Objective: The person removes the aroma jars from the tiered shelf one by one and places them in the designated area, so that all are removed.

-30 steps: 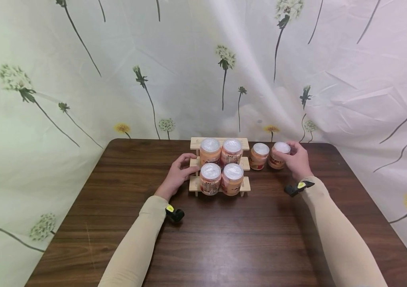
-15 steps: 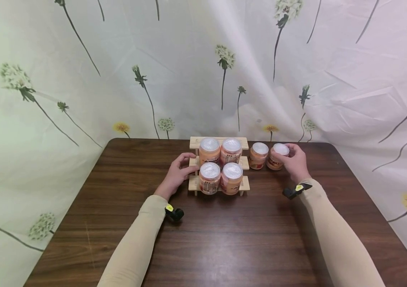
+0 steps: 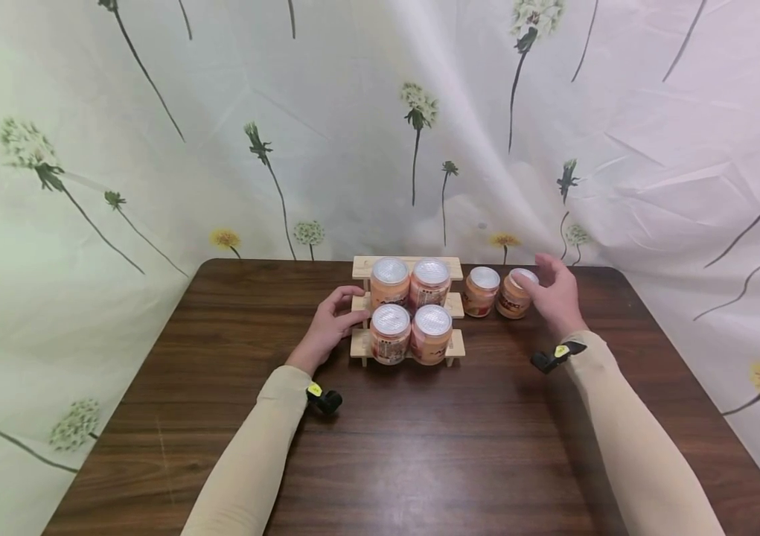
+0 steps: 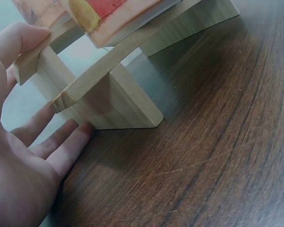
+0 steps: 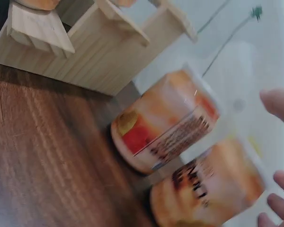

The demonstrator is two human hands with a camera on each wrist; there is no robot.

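A three-tier wooden rack (image 3: 409,268) stands near the table's far edge. On its bottom step are two orange-labelled jars with clear lids, the left one (image 3: 391,335) beside the right one (image 3: 432,335). Two more jars stand on the middle step, among them the rear right jar (image 3: 430,281). My left hand (image 3: 331,325) grips the rack's left end, thumb on the middle board, other fingertips against the lower board and leg in the left wrist view. To the rack's right stand an inner jar (image 3: 481,292) and an outer jar (image 3: 515,294). My right hand (image 3: 556,298) is spread beside the outer jar.
The dark wood-grain table (image 3: 433,454) runs under both sleeved arms. A white cloth (image 3: 353,171) printed with dandelions hangs directly behind its far edge. Each wrist wears a small black camera, such as the right camera (image 3: 557,356).
My right hand has let go of the outer jar, its fingers spreading and lifting away to the right. The jar stays next to the inner jar. The left hand keeps its place on the rack.
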